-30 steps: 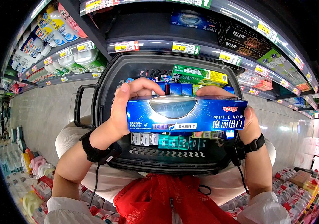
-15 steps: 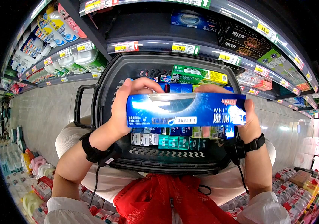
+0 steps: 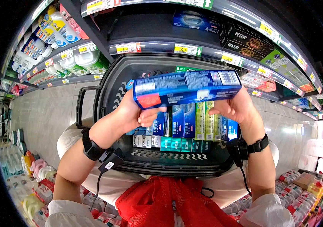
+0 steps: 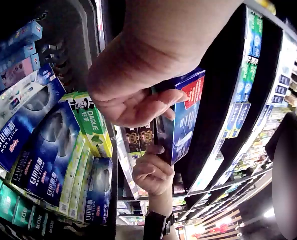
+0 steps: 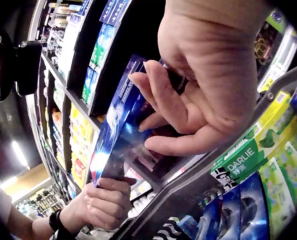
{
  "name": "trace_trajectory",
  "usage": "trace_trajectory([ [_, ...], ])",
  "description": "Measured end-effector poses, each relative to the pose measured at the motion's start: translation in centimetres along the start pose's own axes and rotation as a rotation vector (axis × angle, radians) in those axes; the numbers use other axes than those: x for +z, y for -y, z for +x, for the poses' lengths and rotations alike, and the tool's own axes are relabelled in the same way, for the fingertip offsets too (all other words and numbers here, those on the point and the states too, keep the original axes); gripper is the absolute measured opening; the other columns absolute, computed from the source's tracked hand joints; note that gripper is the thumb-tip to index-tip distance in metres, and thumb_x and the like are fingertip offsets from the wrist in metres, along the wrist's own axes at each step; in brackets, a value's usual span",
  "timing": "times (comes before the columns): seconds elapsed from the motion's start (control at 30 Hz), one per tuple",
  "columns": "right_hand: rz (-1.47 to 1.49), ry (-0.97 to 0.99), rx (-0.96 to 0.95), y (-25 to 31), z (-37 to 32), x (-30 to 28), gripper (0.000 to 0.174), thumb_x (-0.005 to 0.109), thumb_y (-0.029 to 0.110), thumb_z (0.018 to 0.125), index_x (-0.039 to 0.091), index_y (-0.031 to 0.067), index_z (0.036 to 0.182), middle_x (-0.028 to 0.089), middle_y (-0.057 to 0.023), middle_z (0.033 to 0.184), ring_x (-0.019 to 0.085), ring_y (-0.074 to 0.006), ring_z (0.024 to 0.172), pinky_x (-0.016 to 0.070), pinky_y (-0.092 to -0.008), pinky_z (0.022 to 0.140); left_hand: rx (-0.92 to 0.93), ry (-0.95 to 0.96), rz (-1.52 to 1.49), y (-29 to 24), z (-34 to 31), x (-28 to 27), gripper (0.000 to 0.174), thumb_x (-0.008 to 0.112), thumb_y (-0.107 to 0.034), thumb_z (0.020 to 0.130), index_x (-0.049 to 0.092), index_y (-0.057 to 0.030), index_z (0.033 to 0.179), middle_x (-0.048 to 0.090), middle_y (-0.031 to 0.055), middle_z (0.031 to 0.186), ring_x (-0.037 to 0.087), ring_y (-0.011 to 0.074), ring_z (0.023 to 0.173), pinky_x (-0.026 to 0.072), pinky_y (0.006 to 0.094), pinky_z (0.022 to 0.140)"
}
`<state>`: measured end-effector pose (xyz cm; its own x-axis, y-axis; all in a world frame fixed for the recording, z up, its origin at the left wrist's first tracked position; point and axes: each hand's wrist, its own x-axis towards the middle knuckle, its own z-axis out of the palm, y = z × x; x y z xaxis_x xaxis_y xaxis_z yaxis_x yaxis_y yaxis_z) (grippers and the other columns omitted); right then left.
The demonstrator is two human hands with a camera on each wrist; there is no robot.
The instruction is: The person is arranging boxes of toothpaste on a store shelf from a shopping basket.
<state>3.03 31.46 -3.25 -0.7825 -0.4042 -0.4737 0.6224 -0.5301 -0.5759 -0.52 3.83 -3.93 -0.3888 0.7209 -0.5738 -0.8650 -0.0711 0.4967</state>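
Note:
A blue toothpaste box (image 3: pixel 188 87) is held between both hands above a black basket (image 3: pixel 106 81), its printed text side and barcode facing the head camera, right end slightly higher. My left hand (image 3: pixel 129 113) grips the left end, with curled fingers under the box's lower edge. At the other end my right hand (image 3: pixel 239 106) holds the box, its fingers bent beneath it. In the right wrist view that hand's fingertips (image 5: pixel 148 142) lie along the glossy box (image 5: pixel 118 120). Below, toothpaste boxes (image 3: pixel 178 125) stand in rows in the basket, partly hidden by the held one.
Directly ahead is a shelf with price tags (image 3: pixel 186 49), holding a blue box (image 3: pixel 195 20) and black boxes (image 3: pixel 248 36). Bottles (image 3: pixel 57 26) line the left shelf. The basket's handle (image 3: pixel 84 108) sticks out left. A green Darlie box (image 5: pixel 253 155) lies in the basket.
The box has rolled from its windowed front to a printed side, and moved up and away with a tilt. My left fingers have shifted from above the box to its lower edge.

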Motion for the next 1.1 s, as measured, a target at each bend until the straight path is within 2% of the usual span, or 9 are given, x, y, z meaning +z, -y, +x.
trace_trajectory([
  [0.1, -0.044, 0.017, -0.044, -0.3, -0.4, -0.3, 0.056, 0.025, 0.047, 0.09, 0.057, 0.0033, 0.078, 0.05, -0.007, 0.047, 0.044, -0.0138, 0.035, 0.054, -0.0417, 0.059, -0.01, -0.027, -0.027, -0.2, -0.1, 0.6, 0.059, 0.022, -0.048, 0.089, 0.052, 0.0, 0.073, 0.032, -0.0002, 0.04, 0.029, 0.0098, 0.034, 0.0241, 0.0235, 0.038],
  [0.17, -0.064, -0.182, -0.032, -0.2, -0.7, 0.5, 0.053, 0.026, 0.045, 0.09, 0.057, 0.0036, 0.079, 0.052, -0.0067, 0.049, 0.047, -0.0137, 0.037, 0.0539, -0.0421, 0.059, 0.084, -0.082, 0.101, -0.2, -0.1, 1.1, 0.054, 0.02, -0.044, 0.091, 0.049, -0.0047, 0.068, 0.032, -0.0003, 0.04, 0.029, 0.0097, 0.035, 0.0246, 0.0236, 0.039],
  [0.23, -0.117, -0.189, -0.053, -0.3, -0.7, 0.2, 0.05, 0.027, 0.042, 0.09, 0.057, 0.0033, 0.082, 0.053, -0.0064, 0.052, 0.048, -0.0137, 0.039, 0.0537, -0.0424, 0.059, 0.084, -0.029, 0.074, -0.3, -0.1, 1.0, 0.051, 0.019, -0.042, 0.092, 0.046, -0.008, 0.065, 0.032, -0.0003, 0.04, 0.029, 0.0096, 0.035, 0.0248, 0.0237, 0.039],
  [0.3, -0.119, -0.227, -0.041, -0.3, -0.8, 0.6, 0.046, 0.028, 0.039, 0.091, 0.057, 0.0029, 0.084, 0.053, -0.0063, 0.053, 0.047, -0.0128, 0.038, 0.0538, -0.0416, 0.057, 0.067, -0.085, 0.045, -0.3, -0.2, 1.2, 0.051, 0.019, -0.043, 0.092, 0.045, -0.0095, 0.064, 0.032, -0.0004, 0.041, 0.029, 0.0096, 0.035, 0.0248, 0.0239, 0.039],
  [0.6, -0.144, -0.182, -0.013, -0.2, -0.5, -0.3, 0.042, 0.027, 0.033, 0.091, 0.056, 0.0028, 0.083, 0.048, -0.005, 0.047, 0.039, -0.0091, 0.031, 0.0553, -0.0333, 0.053, -0.004, -0.038, -0.03, -0.1, 0.1, 0.8, 0.043, 0.02, -0.04, 0.092, 0.044, -0.0113, 0.07, 0.032, -0.0011, 0.043, 0.028, 0.0084, 0.035, 0.0229, 0.0224, 0.038],
  [0.93, -0.179, -0.229, -0.004, -0.1, -0.4, -0.5, 0.043, 0.029, 0.037, 0.09, 0.057, 0.0061, 0.079, 0.048, -0.0039, 0.047, 0.04, -0.0091, 0.032, 0.0527, -0.0325, 0.05, -0.017, 0.039, -0.1, -0.4, -0.1, 0.8, 0.039, 0.02, -0.036, 0.092, 0.045, -0.0108, 0.074, 0.033, -0.0002, 0.045, 0.027, 0.0092, 0.037, 0.0236, 0.0229, 0.038],
  [1.0, -0.237, -0.298, 0.004, 0.1, -0.6, -0.3, 0.042, 0.032, 0.04, 0.089, 0.058, 0.008, 0.08, 0.051, -0.0041, 0.05, 0.042, -0.0101, 0.034, 0.0504, -0.0312, 0.047, 0.042, 0.036, 0.042, -0.8, -0.1, 0.5, 0.043, 0.02, -0.039, 0.092, 0.049, -0.0089, 0.082, 0.045, 0.0046, 0.051, 0.035, 0.0115, 0.038, 0.0265, 0.0235, 0.039],
  [1.03, -0.237, -0.297, 0.001, 0.4, -0.9, 0.1, 0.042, 0.032, 0.04, 0.089, 0.058, 0.008, 0.08, 0.051, -0.0041, 0.05, 0.042, -0.0101, 0.034, 0.0504, -0.0312, 0.047, 0.042, 0.036, 0.045, -1.1, -0.4, 0.8, 0.043, 0.02, -0.039, 0.092, 0.049, -0.0089, 0.082, 0.045, 0.0046, 0.051, 0.035, 0.0115, 0.038, 0.0265, 0.0235, 0.039],
  [1.1, -0.248, -0.248, -0.059, 0.9, -1.7, 0.8, 0.042, 0.033, 0.042, 0.088, 0.058, 0.0094, 0.08, 0.055, -0.0045, 0.054, 0.045, -0.012, 0.036, 0.0484, -0.0299, 0.044, 0.115, -0.021, 0.083, -2.0, -0.9, 1.6, 0.05, 0.019, -0.044, 0.091, 0.052, -0.0066, 0.092, 0.056, 0.0115, 0.063, 0.044, 0.0151, 0.042, 0.0318, 0.0243, 0.041],
])
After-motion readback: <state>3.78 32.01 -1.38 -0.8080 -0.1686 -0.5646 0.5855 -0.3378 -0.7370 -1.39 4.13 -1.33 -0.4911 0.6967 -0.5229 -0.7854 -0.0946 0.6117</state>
